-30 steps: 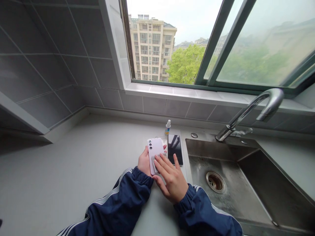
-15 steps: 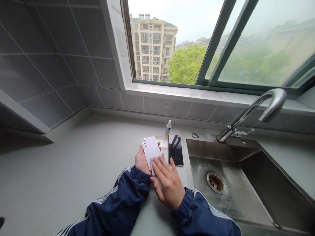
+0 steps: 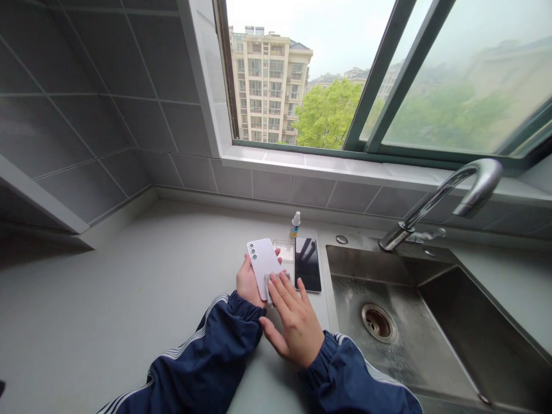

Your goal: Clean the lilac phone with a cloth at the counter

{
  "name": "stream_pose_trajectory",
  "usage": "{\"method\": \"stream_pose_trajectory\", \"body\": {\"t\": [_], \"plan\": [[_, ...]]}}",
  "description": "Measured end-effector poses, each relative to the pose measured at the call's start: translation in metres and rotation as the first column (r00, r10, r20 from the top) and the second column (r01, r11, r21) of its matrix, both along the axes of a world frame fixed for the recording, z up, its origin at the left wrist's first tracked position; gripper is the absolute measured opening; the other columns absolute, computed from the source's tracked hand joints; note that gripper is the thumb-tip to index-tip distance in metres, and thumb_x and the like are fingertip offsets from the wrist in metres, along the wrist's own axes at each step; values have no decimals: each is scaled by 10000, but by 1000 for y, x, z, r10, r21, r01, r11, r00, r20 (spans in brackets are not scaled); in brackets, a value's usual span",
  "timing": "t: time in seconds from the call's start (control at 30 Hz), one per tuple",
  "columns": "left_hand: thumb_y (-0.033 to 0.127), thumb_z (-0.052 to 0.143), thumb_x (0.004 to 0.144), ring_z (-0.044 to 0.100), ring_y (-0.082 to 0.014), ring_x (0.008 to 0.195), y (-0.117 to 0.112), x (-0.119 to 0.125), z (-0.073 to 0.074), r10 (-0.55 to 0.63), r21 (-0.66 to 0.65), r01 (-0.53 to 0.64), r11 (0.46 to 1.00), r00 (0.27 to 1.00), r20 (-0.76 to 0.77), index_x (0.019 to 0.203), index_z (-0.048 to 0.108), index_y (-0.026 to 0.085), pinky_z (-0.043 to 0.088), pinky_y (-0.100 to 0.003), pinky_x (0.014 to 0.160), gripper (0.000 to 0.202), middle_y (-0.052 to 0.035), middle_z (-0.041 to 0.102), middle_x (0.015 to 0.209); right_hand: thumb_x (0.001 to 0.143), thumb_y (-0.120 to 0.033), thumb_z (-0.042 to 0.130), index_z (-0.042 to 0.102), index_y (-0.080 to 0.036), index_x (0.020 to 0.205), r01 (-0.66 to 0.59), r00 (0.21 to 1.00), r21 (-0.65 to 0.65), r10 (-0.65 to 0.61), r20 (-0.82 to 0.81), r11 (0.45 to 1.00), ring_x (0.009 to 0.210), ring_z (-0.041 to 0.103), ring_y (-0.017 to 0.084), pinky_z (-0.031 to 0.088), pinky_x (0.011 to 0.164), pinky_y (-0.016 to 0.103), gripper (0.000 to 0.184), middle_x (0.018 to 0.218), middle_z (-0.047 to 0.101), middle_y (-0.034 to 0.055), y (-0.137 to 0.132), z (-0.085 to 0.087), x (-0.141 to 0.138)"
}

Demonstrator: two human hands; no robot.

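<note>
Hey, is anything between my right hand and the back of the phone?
Yes: a grey cloth lies between your right hand and the phone, pressed under your fingers near the phone's lower end. Nothing else visible stands between them.

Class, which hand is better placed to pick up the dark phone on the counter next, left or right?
Probably the right. The right hand only presses a grey cloth on the lilac phone, and it sits nearer the dark phone. The left hand is under the lilac phone, supporting it.
</note>
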State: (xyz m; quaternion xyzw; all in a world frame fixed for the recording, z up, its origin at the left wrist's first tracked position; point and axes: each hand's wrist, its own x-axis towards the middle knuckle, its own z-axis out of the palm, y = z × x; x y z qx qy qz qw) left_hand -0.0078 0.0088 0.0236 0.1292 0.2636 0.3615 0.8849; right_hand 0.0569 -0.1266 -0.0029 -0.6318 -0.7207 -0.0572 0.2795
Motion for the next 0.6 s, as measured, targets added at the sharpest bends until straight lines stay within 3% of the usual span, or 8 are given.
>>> {"method": "stream_pose_trajectory", "body": {"t": [0.17, 0.27, 0.43, 0.6], "plan": [[552, 268, 1006, 705, -252, 819, -1, -2, -1, -86, 16, 86, 996, 996, -15, 1433, 508, 67, 565, -417, 777, 688, -186, 721, 1142, 944, -367, 530, 369, -89, 1528, -65, 997, -32, 66, 32, 997, 1530, 242, 308, 142, 1260, 546, 666, 1624, 312, 108, -1, 0, -6], [571, 265, 1004, 716, -274, 897, -5, 0, -6, -48, 43, 48, 998, 999, -3, 1434, 508, 70, 568, -435, 811, 703, -190, 704, 1211, 992, -366, 475, 372, -128, 1531, 7, 999, -35, -6, 38, 999, 1526, 260, 287, 83, 1265, 545, 598, 1626, 315, 77, 2, -5, 1], [618, 266, 995, 662, -334, 1157, -20, 11, -12, -173, 64, 170, 983, 984, 49, 1449, 500, 66, 462, -499, 1067, 752, -207, 679, 1276, 1006, -381, 445, 272, -134, 1576, 132, 991, -49, -130, 39, 990, 1532, 231, 319, 174, 1233, 583, 645, 1643, 257, 100, 12, -17, 22], [499, 290, 1039, 501, -258, 1383, -35, 18, -14, -270, 163, 261, 952, 962, 37, 1471, 498, 119, 256, -403, 1233, 611, -148, 618, 1398, 1025, -390, 391, 111, -181, 1615, 221, 975, 0, -221, -21, 975, 1537, 204, 342, 265, 1185, 627, 686, 1653, 231, 109, 17, -20, 47]]}}
